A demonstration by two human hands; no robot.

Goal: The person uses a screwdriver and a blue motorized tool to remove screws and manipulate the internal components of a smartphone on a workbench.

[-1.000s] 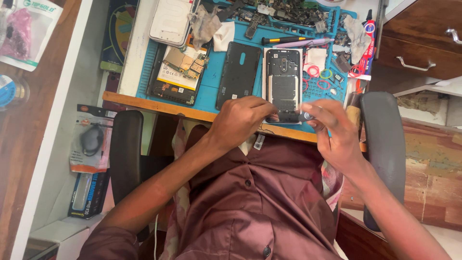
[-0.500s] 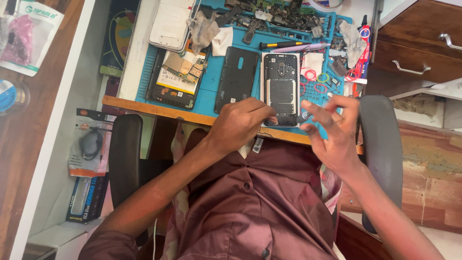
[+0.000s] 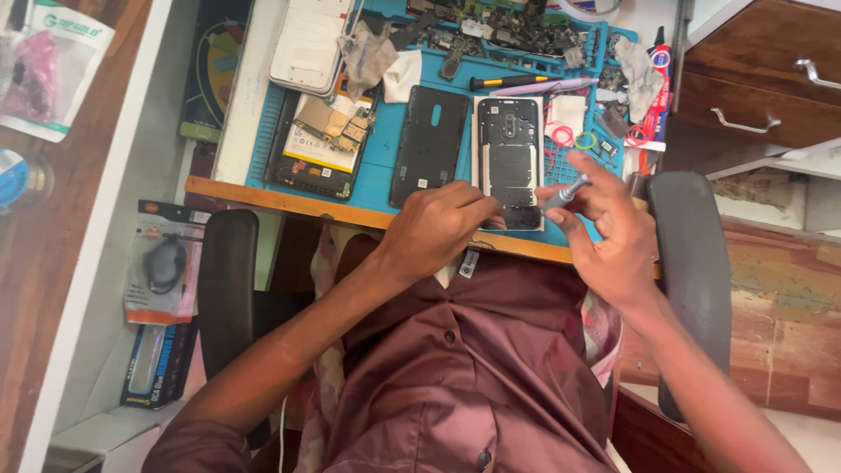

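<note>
An opened phone body (image 3: pixel 509 153) lies upright on the blue work mat (image 3: pixel 379 153), its inner frame showing. My left hand (image 3: pixel 435 226) rests at its lower left corner, fingers curled and touching the phone's bottom edge. My right hand (image 3: pixel 609 232) grips a small grey screwdriver (image 3: pixel 565 191), whose tip points toward the phone's lower right edge. A black back cover (image 3: pixel 429 144) lies just left of the phone.
Another opened phone with a battery and boards (image 3: pixel 320 140) and a white cover (image 3: pixel 308 44) lie at the mat's left. Loose parts, tools and cloths crowd the far edge. Wooden drawers (image 3: pixel 758 88) stand right; chair armrests (image 3: pixel 692 271) flank me.
My right hand has lifted from the phone's lower edge and turned, now holding the screwdriver angled at the phone. My left hand stays at the bottom corner. The view has shifted slightly.
</note>
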